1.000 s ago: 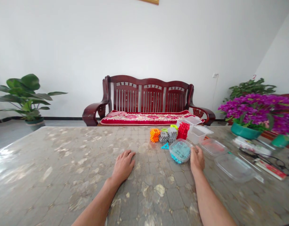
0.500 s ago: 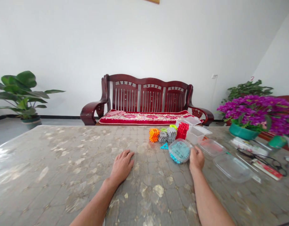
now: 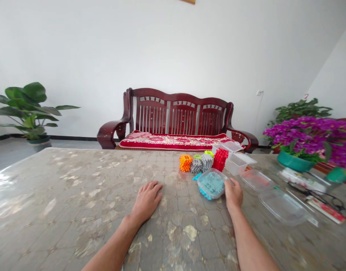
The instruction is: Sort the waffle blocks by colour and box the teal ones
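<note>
My right hand (image 3: 234,192) grips the right edge of a clear plastic lid (image 3: 215,182). The lid is tilted over a group of light-blue interlocking toy pieces (image 3: 204,193), which show through it and stick out at its lower left. Flat on the table lies my left hand (image 3: 148,198), fingers a little spread and holding nothing. Behind the lid stand stacks of pieces: an orange stack (image 3: 185,163), a dark grey stack (image 3: 196,166), a light grey stack (image 3: 207,162) and a red stack (image 3: 220,159). Some yellow-green pieces (image 3: 209,153) show behind them.
Clear open boxes (image 3: 238,164) sit behind and right of the red stack. Two more clear lids (image 3: 257,180) lie to the right. Farther right are a cable (image 3: 328,195), a red-and-white box (image 3: 325,209) and purple flowers (image 3: 305,133) in a green pot. A wooden bench (image 3: 180,116) stands beyond the table (image 3: 85,188).
My right hand and the lid have shifted slightly left and nearer to me, now covering more of the blue piece at the left. My left hand rests in place; the view has turned slightly.
</note>
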### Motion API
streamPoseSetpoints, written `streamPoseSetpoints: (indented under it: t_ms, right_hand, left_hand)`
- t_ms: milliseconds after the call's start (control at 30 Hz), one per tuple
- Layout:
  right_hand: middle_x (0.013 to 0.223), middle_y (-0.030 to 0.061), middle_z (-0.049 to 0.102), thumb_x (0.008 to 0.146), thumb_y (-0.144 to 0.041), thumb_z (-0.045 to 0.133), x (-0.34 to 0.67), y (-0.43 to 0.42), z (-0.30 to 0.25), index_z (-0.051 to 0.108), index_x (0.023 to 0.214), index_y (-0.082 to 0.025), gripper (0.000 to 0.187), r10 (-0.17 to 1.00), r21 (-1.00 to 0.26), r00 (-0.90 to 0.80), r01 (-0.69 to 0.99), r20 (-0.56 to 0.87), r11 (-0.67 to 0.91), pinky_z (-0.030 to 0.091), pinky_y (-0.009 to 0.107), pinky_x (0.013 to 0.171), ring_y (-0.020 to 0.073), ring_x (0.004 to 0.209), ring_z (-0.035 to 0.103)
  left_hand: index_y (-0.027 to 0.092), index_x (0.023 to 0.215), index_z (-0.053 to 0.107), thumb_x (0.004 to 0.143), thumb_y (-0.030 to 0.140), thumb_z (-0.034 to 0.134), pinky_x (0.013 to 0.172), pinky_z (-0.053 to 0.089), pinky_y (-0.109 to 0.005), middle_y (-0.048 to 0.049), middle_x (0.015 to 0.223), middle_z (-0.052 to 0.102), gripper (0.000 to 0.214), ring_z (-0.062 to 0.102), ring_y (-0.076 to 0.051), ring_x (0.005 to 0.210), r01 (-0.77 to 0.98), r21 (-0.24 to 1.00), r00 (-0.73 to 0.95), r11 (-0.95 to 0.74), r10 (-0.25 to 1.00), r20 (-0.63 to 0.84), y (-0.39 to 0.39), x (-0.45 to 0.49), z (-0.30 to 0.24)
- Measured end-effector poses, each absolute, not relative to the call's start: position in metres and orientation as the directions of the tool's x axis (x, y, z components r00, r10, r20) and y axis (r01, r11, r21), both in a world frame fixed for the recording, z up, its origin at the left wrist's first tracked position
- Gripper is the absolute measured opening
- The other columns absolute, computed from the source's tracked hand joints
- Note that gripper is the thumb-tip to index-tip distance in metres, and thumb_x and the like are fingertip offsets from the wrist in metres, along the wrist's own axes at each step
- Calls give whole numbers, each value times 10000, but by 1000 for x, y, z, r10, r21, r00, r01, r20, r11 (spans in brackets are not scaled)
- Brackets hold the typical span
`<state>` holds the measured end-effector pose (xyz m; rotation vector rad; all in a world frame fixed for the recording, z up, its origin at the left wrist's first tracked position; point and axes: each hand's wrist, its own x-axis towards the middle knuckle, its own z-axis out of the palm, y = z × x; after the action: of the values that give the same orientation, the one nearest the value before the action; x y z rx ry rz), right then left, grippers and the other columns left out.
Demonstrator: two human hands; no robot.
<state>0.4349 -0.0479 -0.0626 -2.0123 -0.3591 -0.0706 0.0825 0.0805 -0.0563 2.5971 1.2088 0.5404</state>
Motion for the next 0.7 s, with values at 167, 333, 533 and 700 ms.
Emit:
streamPoseSetpoints:
  t_ms: [167, 333, 533, 700]
  right_hand:
    - [742, 38, 721, 728, -566, 573, 400, -37, -68, 640, 1023, -198, 476, 402, -941, 907, 239, 128, -241, 490, 321, 599, 231, 610, 658]
    - [649, 3, 681, 730, -644, 595, 361, -30, -68, 596, 830, -224, 432, 673, -955, 728, 274, 130, -113, 479, 307, 562, 195, 524, 617]
    - [594, 8, 667, 873, -683, 399, 328, -35, -58, 562, 666, -226, 528, 879, -889, 470, 433, 82, -149, 442, 256, 574, 148, 534, 609]
    - [544, 3, 652, 840, -746, 418, 323, -35, -57, 579, 670, -217, 578, 930, -891, 366, 415, -20, -182, 422, 237, 529, 135, 494, 587]
  left_hand:
    - [226, 1399, 537, 973, 411, 412, 1142, 389, -434, -97, 1412, 604, 481, 534, -244, 1320, 529, 523, 666, -668, 709, 232, 80, 82, -53]
    - [209, 1521, 375, 879, 583, 551, 1167, 371, -464, -147, 1531, 473, 764, 465, -288, 1392, 370, 678, 679, -635, 683, 269, 83, 81, -57]
    - [186, 1421, 504, 730, 726, 651, 1190, 324, -510, -181, 1516, 449, 889, 406, -345, 1424, 260, 767, 613, -587, 714, 338, 92, 81, -67]
    - [195, 1361, 566, 687, 719, 701, 1159, 360, -540, -204, 1553, 381, 864, 375, -374, 1440, 328, 713, 566, -620, 733, 377, 96, 82, -68]
